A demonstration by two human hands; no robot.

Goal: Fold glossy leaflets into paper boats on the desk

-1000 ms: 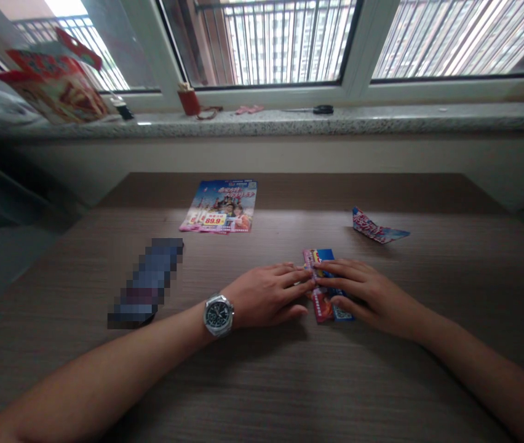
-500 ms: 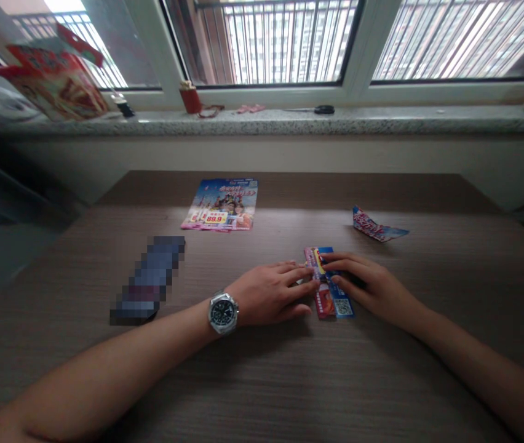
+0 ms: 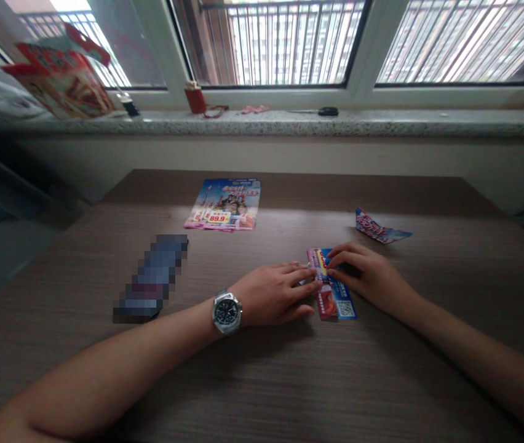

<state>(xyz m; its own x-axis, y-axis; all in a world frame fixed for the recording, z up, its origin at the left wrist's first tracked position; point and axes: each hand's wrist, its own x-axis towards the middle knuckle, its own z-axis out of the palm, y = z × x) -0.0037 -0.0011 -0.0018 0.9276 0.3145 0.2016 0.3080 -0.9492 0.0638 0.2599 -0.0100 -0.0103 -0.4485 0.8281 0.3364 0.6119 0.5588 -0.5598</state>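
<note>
A folded printed leaflet (image 3: 328, 303), pink and red on its left half and blue with a QR code on its right, lies on the table between my hands. My left hand (image 3: 273, 294), a metal watch on its wrist, rests flat with fingers outstretched, their tips over the leaflet's left edge. Bent fingers and thumb of my right hand (image 3: 368, 274) come close together on the leaflet's upper right part; exactly how they grip the paper is partly hidden. Beyond this hand stands another folded leaflet (image 3: 381, 230), its panels raised.
A stack of similar leaflets (image 3: 225, 206) lies at the back left of the wooden table (image 3: 262, 381). A pixelated phone-like dark object (image 3: 154, 280) is left of my left hand. On the stone windowsill (image 3: 280, 126) are a red lighter-like item (image 3: 195, 97), a dark-handled tool (image 3: 328, 111) and a food bag (image 3: 66, 86).
My right hand's fingers have bent and drawn together on the leaflet, where they were stretched out before. My left hand stays in place. The whole view has shifted slightly.
</note>
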